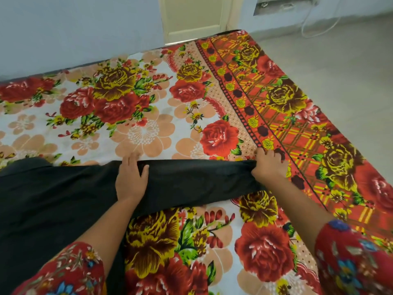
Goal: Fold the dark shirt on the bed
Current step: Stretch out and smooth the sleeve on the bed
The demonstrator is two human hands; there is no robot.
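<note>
**Fold in progress: right hand pinching one end of the shirt, left hand pinning the middle**

The dark shirt (63,199) is lying on the floral bedsheet (148,128), filling the 9 o'clock side of the view and tapering into a narrow band running toward 3 o'clock. Its left part is running out of view, so the collar and sleeves can't be told apart.

Right hand (268,165) is closing around the bunched end of the shirt at roughly 2 o'clock from view centre, fingers curled, cloth gathered in the fist. It is sitting right over the sheet's dotted border strip (240,116).

Left hand (131,176) is lying flat and open on the fabric near centre, fingers spread and reaching over the far edge of the cloth, thumb out to the side. It is pressing, not gripping.

Judgement: this is looking like a stretch-and-smooth or the start of carrying the gathered end across.

Risks from here:
- The gathered end is bunching in the fist; folding it over as is would be locking wrinkles into the fold.
- If the left palm is lifting early, the slippery-looking cloth could be sliding along with the pull and skewing the fold line.
- The right fingers are working close to the sheet, so they could be catching it and dragging it with the shirt.
- The unseen left part may be rumpled; can't tell.
</note>
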